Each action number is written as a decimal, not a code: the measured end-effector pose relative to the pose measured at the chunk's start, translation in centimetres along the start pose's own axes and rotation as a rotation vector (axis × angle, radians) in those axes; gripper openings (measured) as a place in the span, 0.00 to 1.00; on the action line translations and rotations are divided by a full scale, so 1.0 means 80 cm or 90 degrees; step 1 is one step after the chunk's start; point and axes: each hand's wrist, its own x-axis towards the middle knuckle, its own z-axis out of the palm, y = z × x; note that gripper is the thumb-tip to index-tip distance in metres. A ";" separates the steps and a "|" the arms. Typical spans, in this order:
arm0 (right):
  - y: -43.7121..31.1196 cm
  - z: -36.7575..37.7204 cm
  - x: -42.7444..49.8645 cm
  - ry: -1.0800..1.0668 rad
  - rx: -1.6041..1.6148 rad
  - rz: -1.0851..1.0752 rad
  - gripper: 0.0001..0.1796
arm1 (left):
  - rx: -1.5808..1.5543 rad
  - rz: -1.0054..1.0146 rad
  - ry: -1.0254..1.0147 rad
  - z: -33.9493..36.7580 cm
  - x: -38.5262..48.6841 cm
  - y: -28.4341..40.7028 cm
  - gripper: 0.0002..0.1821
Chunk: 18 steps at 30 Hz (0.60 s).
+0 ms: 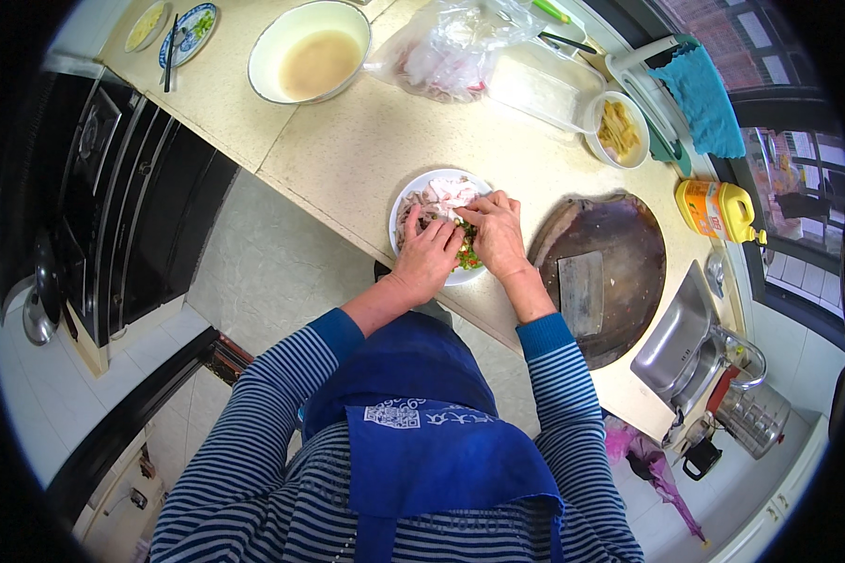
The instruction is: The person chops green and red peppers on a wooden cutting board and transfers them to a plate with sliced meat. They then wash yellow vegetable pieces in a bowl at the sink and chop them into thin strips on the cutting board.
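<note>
A white plate (397, 204) lies near the counter's front edge. Sliced pale meat (451, 188) fills its far side, and chopped green and red peppers (469, 257) sit at its near right. Over the left part of the plate is my left hand (426, 255), fingers down among the food. My right hand (496, 232) reaches in from the right, its fingertips on the meat near the peppers. The fingertips of both hands meet close together at the plate's middle. Whether either hand pinches a piece of food is hidden by the fingers.
Right of the plate, a cleaver (581, 292) lies on a round wooden chopping board (630, 281). Beyond stand a bowl of cloudy liquid (320, 65), a plastic bag (436, 60), a clear tray (546, 88) and a bowl of yellowish food (618, 134). A yellow oil jug (715, 210) stands near the sink (669, 331).
</note>
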 end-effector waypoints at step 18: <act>-0.001 -0.018 0.039 -0.133 -0.057 -0.199 0.05 | -0.008 0.012 0.016 -0.001 -0.002 -0.002 0.26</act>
